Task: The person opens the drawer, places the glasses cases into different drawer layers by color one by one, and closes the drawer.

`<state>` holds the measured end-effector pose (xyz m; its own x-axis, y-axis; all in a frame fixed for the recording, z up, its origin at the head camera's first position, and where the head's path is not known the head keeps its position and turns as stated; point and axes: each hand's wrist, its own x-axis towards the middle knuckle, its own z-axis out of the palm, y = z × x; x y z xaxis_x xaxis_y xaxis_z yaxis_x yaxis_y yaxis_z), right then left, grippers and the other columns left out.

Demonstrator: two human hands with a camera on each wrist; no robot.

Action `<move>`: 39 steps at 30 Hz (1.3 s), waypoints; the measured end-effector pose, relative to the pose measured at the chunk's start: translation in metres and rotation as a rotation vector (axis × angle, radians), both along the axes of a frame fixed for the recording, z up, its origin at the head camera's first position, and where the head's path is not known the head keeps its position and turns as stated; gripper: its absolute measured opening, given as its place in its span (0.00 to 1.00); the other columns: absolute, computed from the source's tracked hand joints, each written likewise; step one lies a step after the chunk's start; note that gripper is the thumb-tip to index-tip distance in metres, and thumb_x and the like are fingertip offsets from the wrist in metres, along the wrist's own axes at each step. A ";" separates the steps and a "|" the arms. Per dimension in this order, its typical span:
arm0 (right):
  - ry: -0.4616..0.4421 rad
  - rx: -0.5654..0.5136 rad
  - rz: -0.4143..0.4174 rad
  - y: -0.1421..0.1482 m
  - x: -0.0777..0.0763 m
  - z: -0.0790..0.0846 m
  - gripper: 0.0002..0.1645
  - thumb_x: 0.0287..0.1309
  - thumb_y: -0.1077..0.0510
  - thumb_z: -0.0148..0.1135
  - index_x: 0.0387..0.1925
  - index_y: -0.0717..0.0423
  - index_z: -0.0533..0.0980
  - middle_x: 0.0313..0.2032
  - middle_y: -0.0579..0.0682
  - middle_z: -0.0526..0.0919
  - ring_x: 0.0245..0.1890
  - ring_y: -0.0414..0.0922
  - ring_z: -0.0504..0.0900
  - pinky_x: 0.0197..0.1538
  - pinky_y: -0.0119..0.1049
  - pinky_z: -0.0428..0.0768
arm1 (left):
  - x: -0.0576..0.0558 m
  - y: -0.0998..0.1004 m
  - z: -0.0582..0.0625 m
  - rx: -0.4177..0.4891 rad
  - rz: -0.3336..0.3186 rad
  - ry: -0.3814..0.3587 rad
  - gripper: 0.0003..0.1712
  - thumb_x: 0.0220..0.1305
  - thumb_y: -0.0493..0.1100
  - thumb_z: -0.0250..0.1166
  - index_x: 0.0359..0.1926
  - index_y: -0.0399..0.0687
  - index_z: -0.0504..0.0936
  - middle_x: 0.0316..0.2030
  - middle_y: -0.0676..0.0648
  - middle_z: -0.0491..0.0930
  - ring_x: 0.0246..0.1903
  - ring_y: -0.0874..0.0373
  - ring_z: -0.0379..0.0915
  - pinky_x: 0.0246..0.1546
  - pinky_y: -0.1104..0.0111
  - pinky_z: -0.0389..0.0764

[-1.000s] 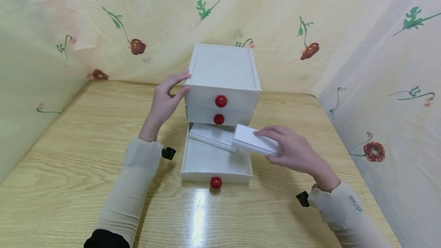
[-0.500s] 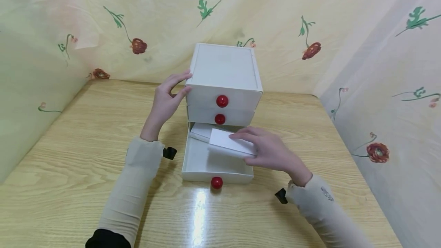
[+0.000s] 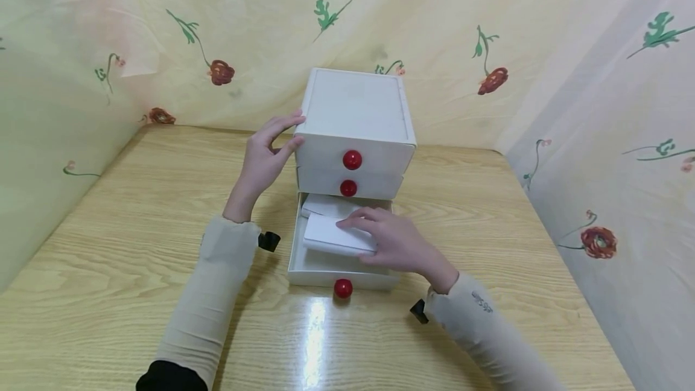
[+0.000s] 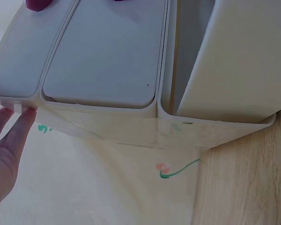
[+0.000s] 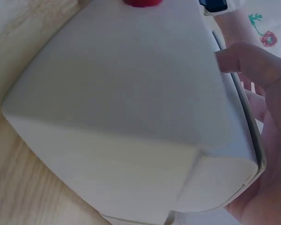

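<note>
A white three-drawer cabinet point(image 3: 355, 104) with red knobs stands at the middle back of the table. Its bottom drawer point(image 3: 312, 279) is pulled out. In it, at the back, lies a flat white box point(image 3: 324, 204), partly covered in the head view. My right hand point(image 3: 399, 243) holds a second flat white box point(image 3: 328, 233) low over the drawer, fingers on top and thumb at the near edge. My left hand point(image 3: 259, 162) rests at the cabinet's upper left corner, its fingertips at the top edge and the thumb lower down; the left wrist view shows the fingertips point(image 4: 25, 117) right at the cabinet edge.
Two upper drawers, their red knobs point(image 3: 352, 160) facing forward, are closed. The cabinet sits on a light wooden table point(image 3: 163, 228). Flower-patterned cloth point(image 3: 260, 29) rises behind the table and along both sides.
My right hand has carried the white box leftward from the drawer's right side to over its middle, and lower. The left hand has stayed on the cabinet.
</note>
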<state>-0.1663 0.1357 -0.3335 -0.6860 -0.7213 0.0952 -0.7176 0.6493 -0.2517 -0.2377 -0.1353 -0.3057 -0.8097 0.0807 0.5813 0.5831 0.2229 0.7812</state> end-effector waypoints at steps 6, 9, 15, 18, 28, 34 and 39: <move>-0.018 0.022 0.017 -0.009 0.002 -0.007 0.33 0.46 0.51 0.71 0.59 0.39 0.76 0.55 0.45 0.80 0.52 0.45 0.79 0.37 0.34 0.80 | 0.001 0.000 0.001 -0.001 -0.003 -0.008 0.20 0.65 0.37 0.63 0.58 0.39 0.79 0.63 0.44 0.74 0.64 0.54 0.70 0.37 0.78 0.82; -0.025 0.025 0.028 -0.012 0.002 -0.012 0.33 0.47 0.50 0.72 0.59 0.41 0.76 0.54 0.46 0.80 0.52 0.45 0.79 0.46 0.39 0.82 | 0.001 0.000 0.001 -0.003 -0.003 -0.007 0.20 0.65 0.37 0.63 0.58 0.39 0.78 0.63 0.44 0.74 0.64 0.54 0.70 0.38 0.77 0.82; -0.034 0.037 0.037 -0.015 0.001 -0.023 0.34 0.48 0.50 0.73 0.59 0.42 0.76 0.55 0.46 0.80 0.54 0.45 0.79 0.50 0.41 0.81 | 0.001 0.000 0.001 -0.007 -0.003 -0.011 0.20 0.65 0.37 0.63 0.58 0.40 0.79 0.64 0.45 0.74 0.64 0.55 0.70 0.39 0.72 0.83; -0.058 0.047 0.030 -0.016 0.001 -0.026 0.34 0.48 0.50 0.73 0.60 0.42 0.75 0.56 0.46 0.79 0.56 0.45 0.78 0.51 0.42 0.81 | 0.001 -0.001 0.001 -0.003 -0.003 -0.016 0.20 0.65 0.37 0.63 0.58 0.39 0.79 0.64 0.45 0.74 0.64 0.54 0.70 0.39 0.73 0.83; -0.132 0.078 -0.027 -0.018 -0.002 -0.028 0.34 0.49 0.50 0.72 0.61 0.43 0.75 0.58 0.48 0.79 0.57 0.48 0.77 0.54 0.46 0.80 | 0.001 -0.001 0.002 0.004 -0.004 -0.025 0.20 0.65 0.37 0.63 0.58 0.40 0.79 0.64 0.45 0.74 0.64 0.54 0.70 0.38 0.76 0.83; -0.170 0.086 -0.078 -0.017 -0.004 -0.030 0.35 0.50 0.49 0.73 0.62 0.40 0.74 0.59 0.47 0.78 0.59 0.48 0.76 0.57 0.48 0.78 | 0.002 -0.001 0.003 -0.002 -0.004 -0.021 0.20 0.65 0.37 0.63 0.58 0.39 0.78 0.63 0.44 0.74 0.64 0.54 0.70 0.37 0.75 0.83; -0.182 0.084 -0.061 -0.017 -0.004 -0.031 0.36 0.49 0.50 0.73 0.62 0.42 0.74 0.60 0.48 0.77 0.60 0.49 0.76 0.57 0.49 0.78 | 0.001 -0.001 0.003 -0.001 -0.005 -0.024 0.20 0.65 0.37 0.63 0.58 0.39 0.78 0.64 0.44 0.74 0.64 0.54 0.70 0.36 0.78 0.83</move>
